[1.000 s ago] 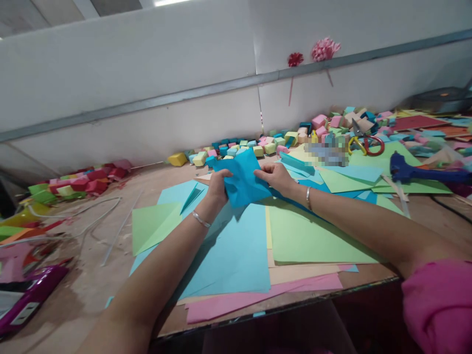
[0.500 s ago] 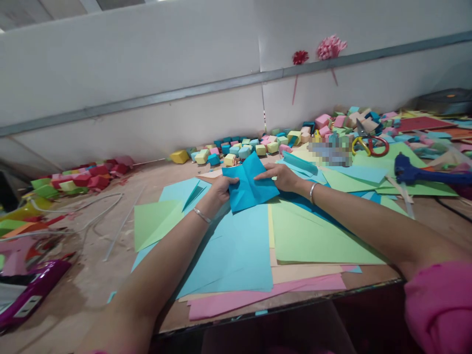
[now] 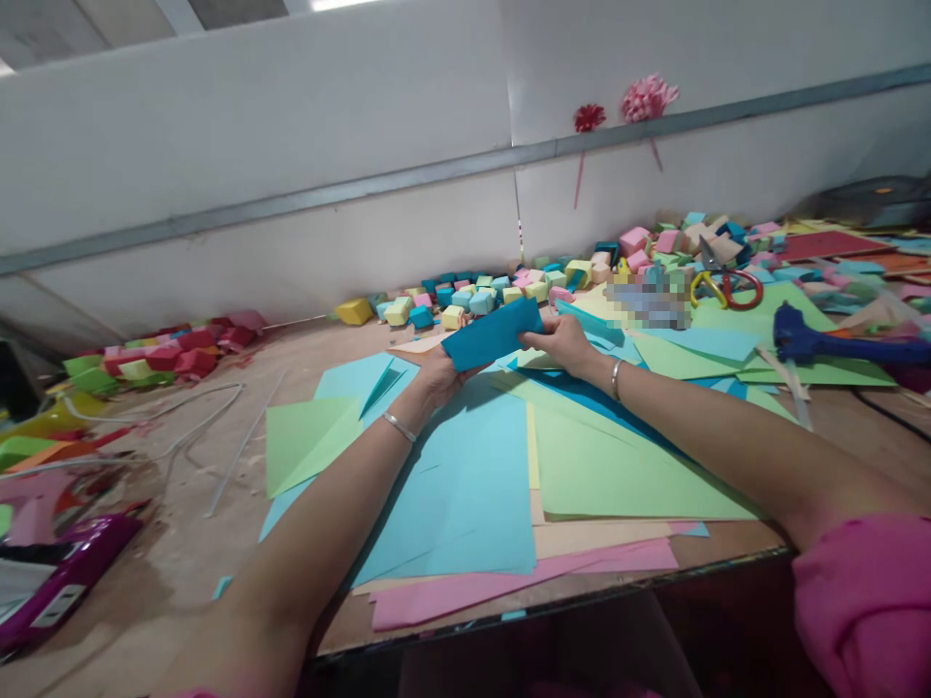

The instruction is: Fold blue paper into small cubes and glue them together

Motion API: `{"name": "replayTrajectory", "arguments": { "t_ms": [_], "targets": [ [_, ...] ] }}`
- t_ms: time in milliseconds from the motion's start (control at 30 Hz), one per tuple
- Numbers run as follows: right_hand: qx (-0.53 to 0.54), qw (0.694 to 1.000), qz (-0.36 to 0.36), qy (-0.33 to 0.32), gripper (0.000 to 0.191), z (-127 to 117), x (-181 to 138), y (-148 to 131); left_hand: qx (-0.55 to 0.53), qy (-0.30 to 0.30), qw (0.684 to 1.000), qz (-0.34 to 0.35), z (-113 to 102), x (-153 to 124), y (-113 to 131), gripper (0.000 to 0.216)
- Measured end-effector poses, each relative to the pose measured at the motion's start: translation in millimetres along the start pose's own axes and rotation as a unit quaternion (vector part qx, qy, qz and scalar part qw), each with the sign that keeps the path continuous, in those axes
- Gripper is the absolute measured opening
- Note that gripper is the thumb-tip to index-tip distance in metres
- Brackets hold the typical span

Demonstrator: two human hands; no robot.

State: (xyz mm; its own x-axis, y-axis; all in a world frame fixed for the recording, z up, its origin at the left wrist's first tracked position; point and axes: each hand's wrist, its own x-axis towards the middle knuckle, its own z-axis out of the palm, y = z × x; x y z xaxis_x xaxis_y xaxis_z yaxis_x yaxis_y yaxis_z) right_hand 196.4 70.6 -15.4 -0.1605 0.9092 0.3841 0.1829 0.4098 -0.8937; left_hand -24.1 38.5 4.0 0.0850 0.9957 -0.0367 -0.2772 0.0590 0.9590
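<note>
Between my hands is a dark blue sheet of paper (image 3: 489, 333), folded over into a narrow rectangle and held tilted above the stack. My left hand (image 3: 440, 376) supports its left end, fingers partly behind and under it. At the right end, my right hand (image 3: 559, 343) pinches the edge between thumb and fingers. Beneath them lie a light blue sheet (image 3: 465, 494) and a light green sheet (image 3: 632, 465), with pink paper (image 3: 524, 586) showing under them near the table's front edge.
Several small folded paper cubes (image 3: 480, 302) line the wall. Scissors (image 3: 736, 289) with red and yellow handles and a blue glue gun (image 3: 829, 339) lie at right. At left are red and green paper pieces (image 3: 178, 351), a white cable (image 3: 200, 407) and a purple object (image 3: 80, 572).
The blue paper was an open, creased square; now it is doubled over into a rectangle. My left hand has turned palm up beneath it, and my right hand has shifted to its right edge.
</note>
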Motion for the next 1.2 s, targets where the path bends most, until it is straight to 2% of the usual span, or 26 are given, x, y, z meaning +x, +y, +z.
{"name": "replayTrajectory", "arguments": {
  "t_ms": [167, 233, 300, 367, 467, 533, 600, 700, 800, 867, 933, 1000, 1200],
  "targets": [
    [-0.092, 0.995, -0.008, 0.026, 0.028, -2.3, 2.8, 1.9, 0.018, -0.003, 1.000, 0.004, -6.7, 3.6, 1.2, 0.041],
    [-0.132, 0.990, -0.018, 0.042, 0.031, -2.9, 4.2, 2.2, 0.040, -0.001, 0.999, 0.016, -8.7, 3.3, 5.5, 0.053],
    [-0.162, 0.985, -0.027, 0.056, 0.037, -2.7, 5.0, 2.0, 0.095, 0.005, 0.993, 0.065, -7.9, 1.2, 10.0, 0.062],
    [-0.178, 0.981, -0.036, 0.071, 0.042, -2.4, 5.3, 1.2, 0.175, 0.009, 0.973, 0.151, -4.7, -2.3, 13.1, 0.058],
    [-0.188, 0.977, -0.045, 0.087, 0.043, -2.5, 5.3, 0.3, 0.294, 0.006, 0.921, 0.254, 1.7, -7.2, 14.2, 0.042],
    [-0.191, 0.976, -0.047, 0.096, 0.042, -2.9, 5.3, 0.2, 0.350, 0.004, 0.894, 0.281, 4.9, -8.6, 12.7, 0.030],
    [-0.188, 0.976, -0.047, 0.103, 0.042, -3.2, 5.0, 0.4, 0.369, 0.020, 0.881, 0.295, 5.9, -7.4, 10.1, 0.019],
    [-0.170, 0.981, -0.032, 0.090, 0.043, -2.6, 3.4, -0.3, 0.362, 0.075, 0.874, 0.316, 3.0, -2.2, 5.8, 0.005],
    [-0.109, 0.991, -0.032, 0.070, 0.032, -1.7, 2.0, -1.8, 0.356, 0.105, 0.871, 0.322, -2.2, 2.8, 3.7, 0.005],
    [-0.045, 0.994, -0.047, 0.088, 0.031, -1.5, 2.8, -1.6, 0.356, 0.103, 0.870, 0.324, -4.3, 4.2, 3.8, 0.005],
    [0.018, 0.992, -0.055, 0.114, 0.043, -1.5, 5.4, 0.6, 0.360, 0.087, 0.870, 0.324, -4.7, 4.5, 4.2, 0.006],
    [0.058, 0.990, -0.052, 0.120, 0.046, -1.6, 8.6, 4.5, 0.368, 0.068, 0.869, 0.323, -4.0, 4.6, 4.0, 0.007],
    [0.088, 0.987, -0.066, 0.118, 0.030, -1.0, 12.8, 11.9, 0.391, 0.051, 0.869, 0.299, -3.6, 6.0, -1.1, 0.027]
  ]
}}
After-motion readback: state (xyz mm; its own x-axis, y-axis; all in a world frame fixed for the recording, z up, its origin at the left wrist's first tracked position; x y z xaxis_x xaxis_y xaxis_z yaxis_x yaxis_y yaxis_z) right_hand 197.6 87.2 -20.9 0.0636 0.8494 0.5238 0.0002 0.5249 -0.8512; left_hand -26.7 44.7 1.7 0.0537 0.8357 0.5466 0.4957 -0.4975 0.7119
